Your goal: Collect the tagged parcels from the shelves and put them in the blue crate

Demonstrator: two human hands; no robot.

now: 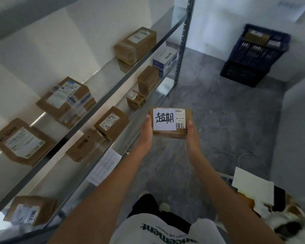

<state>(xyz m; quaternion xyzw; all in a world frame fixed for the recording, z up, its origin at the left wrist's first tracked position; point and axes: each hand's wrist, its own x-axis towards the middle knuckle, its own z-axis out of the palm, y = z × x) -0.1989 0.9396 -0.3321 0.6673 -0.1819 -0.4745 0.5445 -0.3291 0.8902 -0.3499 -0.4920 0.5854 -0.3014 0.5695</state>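
A: Parcel (171,123): brown cardboard; white tag (163,121) with black handwritten characters; white barcode label (180,118), black bars.
B: Crate (253,55): dark blue, lattice-patterned walls.
A: Shelf parcels (136,45): brown with white labels; one box (165,58) white and blue.
B: Floor (209,106): mottled grey. Shelves (88,106): silver-grey metal. Walls: white.
A: Shirt (158,229): white, dark green lettering.

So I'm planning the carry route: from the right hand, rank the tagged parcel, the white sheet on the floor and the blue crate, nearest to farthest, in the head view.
1. Tagged parcel: gripped by the right hand and the left hand.
2. White sheet: on the floor, lower right.
3. Blue crate: far corner, upper right.
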